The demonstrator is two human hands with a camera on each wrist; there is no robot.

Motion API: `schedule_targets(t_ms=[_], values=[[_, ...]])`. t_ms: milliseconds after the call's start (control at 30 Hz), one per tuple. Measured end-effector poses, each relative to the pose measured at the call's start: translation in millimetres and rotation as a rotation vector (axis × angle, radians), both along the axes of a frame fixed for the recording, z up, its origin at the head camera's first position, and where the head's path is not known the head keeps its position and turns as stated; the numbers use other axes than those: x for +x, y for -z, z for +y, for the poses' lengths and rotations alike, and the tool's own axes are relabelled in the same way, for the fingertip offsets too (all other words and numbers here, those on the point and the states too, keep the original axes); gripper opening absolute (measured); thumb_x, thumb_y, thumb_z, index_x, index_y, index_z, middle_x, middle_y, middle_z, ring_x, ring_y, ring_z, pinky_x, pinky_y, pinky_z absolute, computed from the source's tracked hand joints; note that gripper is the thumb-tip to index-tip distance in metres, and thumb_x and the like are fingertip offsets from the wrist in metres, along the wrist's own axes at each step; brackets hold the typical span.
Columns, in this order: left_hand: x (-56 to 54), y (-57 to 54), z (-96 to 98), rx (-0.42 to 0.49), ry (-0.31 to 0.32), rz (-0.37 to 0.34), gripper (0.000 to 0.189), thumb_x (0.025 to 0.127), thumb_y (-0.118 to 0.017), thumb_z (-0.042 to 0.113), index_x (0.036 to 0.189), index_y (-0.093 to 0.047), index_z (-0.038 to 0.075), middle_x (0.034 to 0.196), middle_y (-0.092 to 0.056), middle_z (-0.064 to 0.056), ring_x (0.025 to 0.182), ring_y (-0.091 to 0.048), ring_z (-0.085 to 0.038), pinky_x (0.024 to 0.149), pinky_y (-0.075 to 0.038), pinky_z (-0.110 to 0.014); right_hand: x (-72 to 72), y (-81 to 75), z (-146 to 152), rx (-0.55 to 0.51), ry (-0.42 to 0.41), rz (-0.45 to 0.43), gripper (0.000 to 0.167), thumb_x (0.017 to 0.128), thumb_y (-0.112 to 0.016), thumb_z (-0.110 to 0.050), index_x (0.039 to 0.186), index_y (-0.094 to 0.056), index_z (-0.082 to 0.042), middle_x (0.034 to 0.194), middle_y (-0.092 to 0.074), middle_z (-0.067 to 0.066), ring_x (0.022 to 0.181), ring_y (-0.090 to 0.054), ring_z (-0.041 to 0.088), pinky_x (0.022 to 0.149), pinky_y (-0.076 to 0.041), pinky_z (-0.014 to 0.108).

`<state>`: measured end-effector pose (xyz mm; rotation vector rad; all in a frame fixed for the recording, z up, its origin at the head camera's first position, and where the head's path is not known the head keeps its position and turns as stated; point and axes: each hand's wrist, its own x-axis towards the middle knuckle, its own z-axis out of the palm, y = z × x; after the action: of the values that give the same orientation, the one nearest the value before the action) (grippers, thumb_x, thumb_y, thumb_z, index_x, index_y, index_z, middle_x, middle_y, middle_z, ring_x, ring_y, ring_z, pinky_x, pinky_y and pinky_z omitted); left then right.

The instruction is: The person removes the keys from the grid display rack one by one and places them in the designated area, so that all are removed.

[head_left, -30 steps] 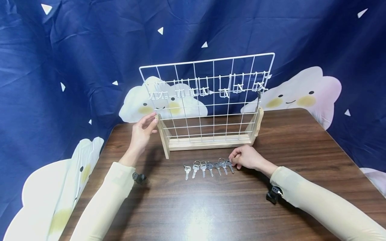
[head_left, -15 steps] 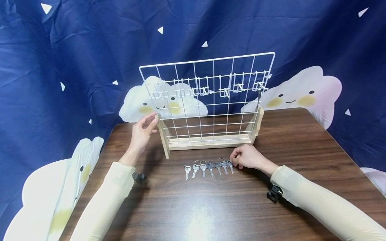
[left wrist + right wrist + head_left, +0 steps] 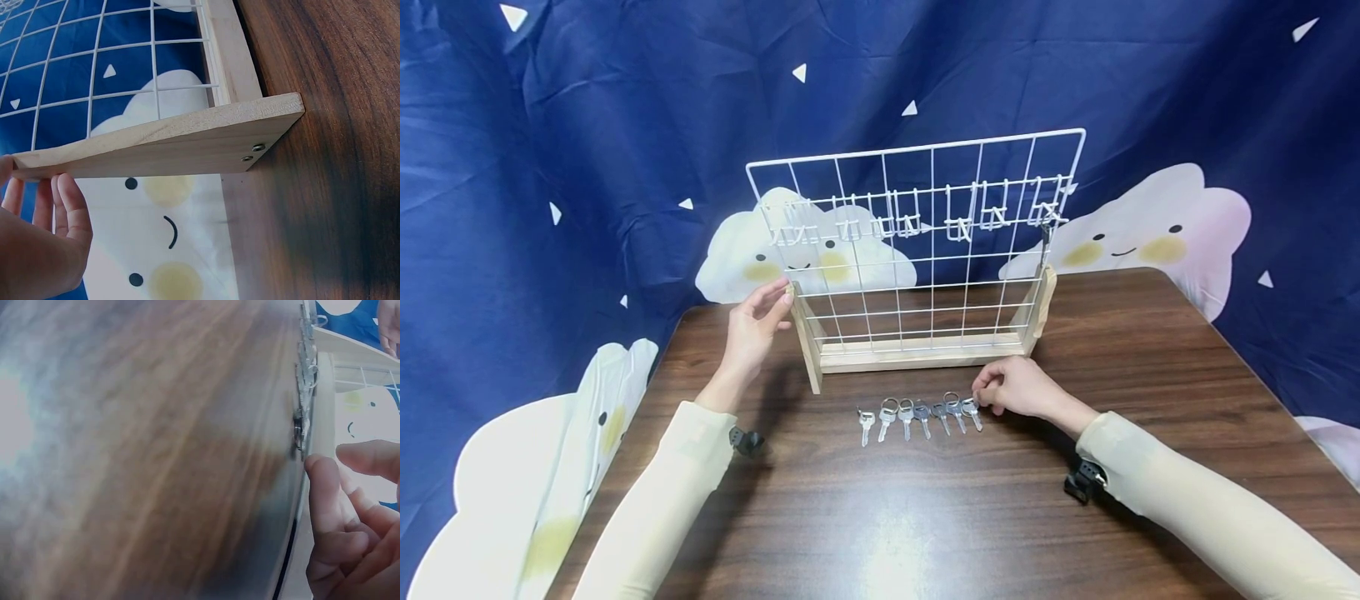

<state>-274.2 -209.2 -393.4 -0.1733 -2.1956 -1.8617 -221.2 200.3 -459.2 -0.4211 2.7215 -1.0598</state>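
A white wire grid rack with wooden sides stands on the table, several white hooks hanging along its upper part. My left hand holds the upper end of the rack's left wooden side, a fingertip over its edge and other fingers against the outer face. In front of the rack, several keys with rings lie in a row. My right hand is at the right end of this row, index fingertip by the ring of the rightmost key. In the right wrist view, thumb and index fingertips stand apart.
The brown wooden table extends in front of the rack and on both sides. Behind it hangs a blue curtain printed with clouds and triangles. Black wrist devices are worn at both sleeves.
The rightmost key has shifted slightly and turned a little at my right fingertips. My right hand has drawn slightly back to the right. The left hand has stayed on the rack.
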Motion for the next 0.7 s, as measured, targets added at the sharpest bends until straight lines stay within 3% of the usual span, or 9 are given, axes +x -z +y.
schedule_targets(t_ms=[367, 700], values=[[1.1, -1.2, 0.1, -0.009, 0.004, 0.006, 0.045, 0.095, -0.069, 0.029, 0.135, -0.062, 0.008, 0.138, -0.063, -0.016, 0.106, -0.066, -0.005, 0.08, -0.064, -0.027, 3.2, -15.9, 3, -0.123, 0.003, -0.015, 0.011, 0.088, -0.07, -0.015, 0.094, -0.076, -0.008, 0.077, -0.076, 0.008, 0.058, -0.068, 0.015, 0.053, -0.053, 0.022], [-0.5, -1.3, -1.4, -0.002, 0.011, -0.013, 0.044, 0.097, -0.067, 0.025, 0.137, -0.06, 0.008, 0.14, -0.06, -0.017, 0.105, -0.065, -0.002, 0.084, -0.064, -0.031, 7.8, -42.8, 9, -0.146, 0.046, 0.063, 0.01, 0.09, -0.07, -0.015, 0.096, -0.076, -0.01, 0.08, -0.075, 0.013, 0.06, -0.068, 0.014, 0.055, -0.049, 0.02]])
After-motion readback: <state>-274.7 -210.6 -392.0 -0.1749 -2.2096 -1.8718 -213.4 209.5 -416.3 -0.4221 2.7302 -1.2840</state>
